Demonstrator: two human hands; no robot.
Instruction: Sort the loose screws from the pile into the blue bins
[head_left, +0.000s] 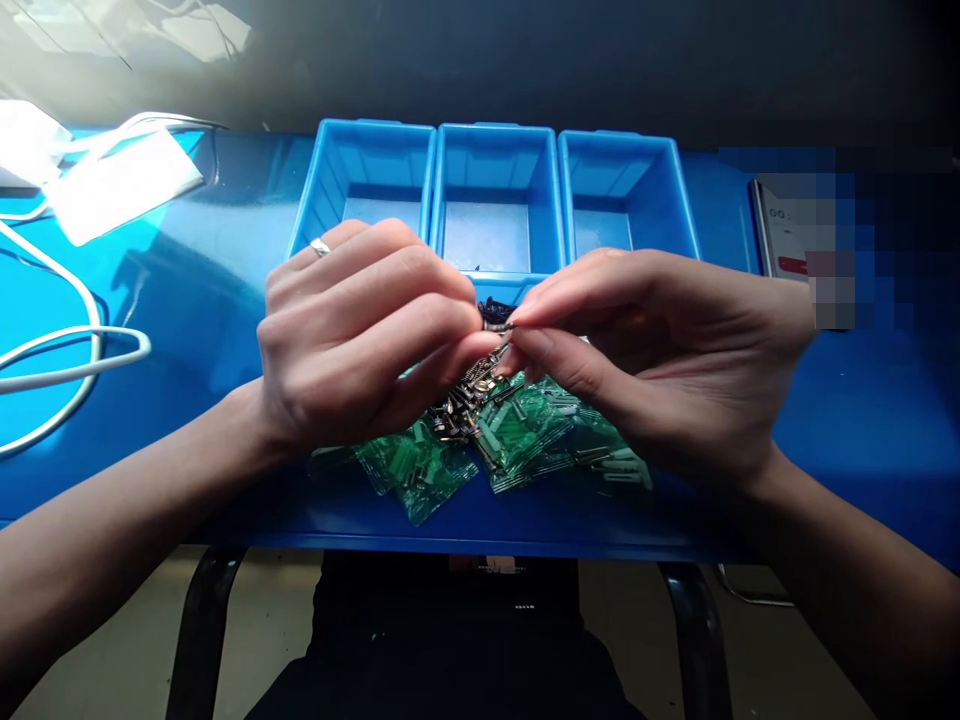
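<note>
Both my hands meet above the middle of the table, closed in pinches. Between their fingertips sits a small metal fastener (496,326), mostly covered by the fingers. My left hand (367,325), with a ring on one finger, grips its left end. My right hand (667,345) pinches its right end between thumb and forefinger. Just behind the fingertips lie small dark pieces (495,309), their kind unclear. Below is a heap of loose metal screws (454,415). Several clear plastic packets (424,475) with green pieces and screws lie around that heap, partly hidden by my hands.
Three blue bins stand in a row behind my hands: left bin (375,128), middle bin (496,130) and right bin (619,140). A white cable (90,375) and white card (127,185) lie at left. A phone (780,225) lies at right on the blue table (862,430).
</note>
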